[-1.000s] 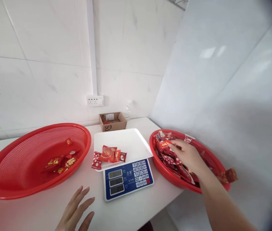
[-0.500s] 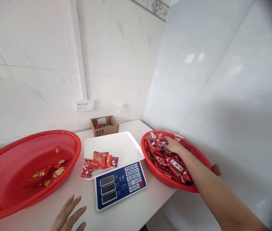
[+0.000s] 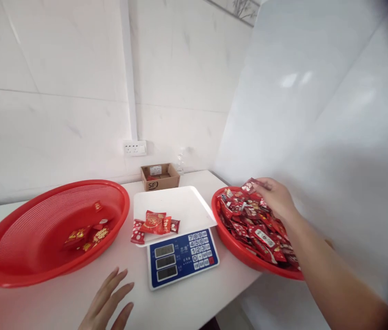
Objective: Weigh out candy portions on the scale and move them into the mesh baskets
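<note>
A dark red packet (image 3: 249, 185) is pinched in the fingertips of the right hand (image 3: 276, 196), above the far side of a red basket (image 3: 231, 246) heaped with more packets (image 3: 264, 236). Left of it, a scale (image 3: 184, 261) carries a few packets on its white pan (image 3: 169, 200). The left hand (image 3: 107, 303), fingers apart, is over the bench (image 3: 168, 308) near the scale. Far left, a second basket (image 3: 25, 229) contains several packets; a box (image 3: 162, 183) sits behind the scale.

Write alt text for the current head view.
The right hand holds a dark red packet by the far rim of a red basket heaped with packets. Several packets lie on a scale's white tray; the left hand is open nearby. At left, another red basket holds fewer packets.
</note>
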`<state>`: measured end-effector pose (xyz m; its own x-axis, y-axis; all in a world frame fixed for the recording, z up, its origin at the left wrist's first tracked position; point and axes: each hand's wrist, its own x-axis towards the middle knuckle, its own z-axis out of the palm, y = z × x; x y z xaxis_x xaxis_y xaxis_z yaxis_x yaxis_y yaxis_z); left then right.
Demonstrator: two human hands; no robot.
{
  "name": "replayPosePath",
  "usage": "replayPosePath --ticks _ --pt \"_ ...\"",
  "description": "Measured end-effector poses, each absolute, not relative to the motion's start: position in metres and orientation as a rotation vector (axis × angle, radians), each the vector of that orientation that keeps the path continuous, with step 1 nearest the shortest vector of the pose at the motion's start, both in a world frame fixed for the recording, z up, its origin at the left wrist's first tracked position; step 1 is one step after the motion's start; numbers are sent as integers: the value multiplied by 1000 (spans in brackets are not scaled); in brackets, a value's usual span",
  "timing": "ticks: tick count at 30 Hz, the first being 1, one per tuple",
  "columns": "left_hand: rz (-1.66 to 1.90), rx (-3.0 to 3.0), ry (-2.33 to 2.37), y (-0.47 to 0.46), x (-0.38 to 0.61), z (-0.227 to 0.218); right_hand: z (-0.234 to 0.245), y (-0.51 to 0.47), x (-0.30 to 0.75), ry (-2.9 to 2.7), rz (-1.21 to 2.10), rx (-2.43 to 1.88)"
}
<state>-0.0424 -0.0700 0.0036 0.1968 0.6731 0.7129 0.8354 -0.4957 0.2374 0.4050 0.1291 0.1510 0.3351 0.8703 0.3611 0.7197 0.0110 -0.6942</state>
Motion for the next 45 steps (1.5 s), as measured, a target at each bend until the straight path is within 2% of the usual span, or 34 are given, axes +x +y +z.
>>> replayPosePath --ticks 5,9,23,34,40,45 --pt "-1131 -2282 -1575 -83 -30 29 128 115 315 -1537 1013 -1282" --pt "-1095 -2264 -1666 -94 -31 33 103 123 251 -1681 1213 -1312" --pt "-1074 -2261 -1751 -104 -37 26 77 144 204 -2137 900 -1351" --pt "-1092 -2307 -1728 -96 -29 17 85 119 219 -2239 842 -1235" --pt "-1073 -2318 -1639 -94 -33 18 74 118 199 -2206 715 -1107" --pt "-1047 -2327 -1569 -90 -51 1 80 118 203 -2124 563 -1098"
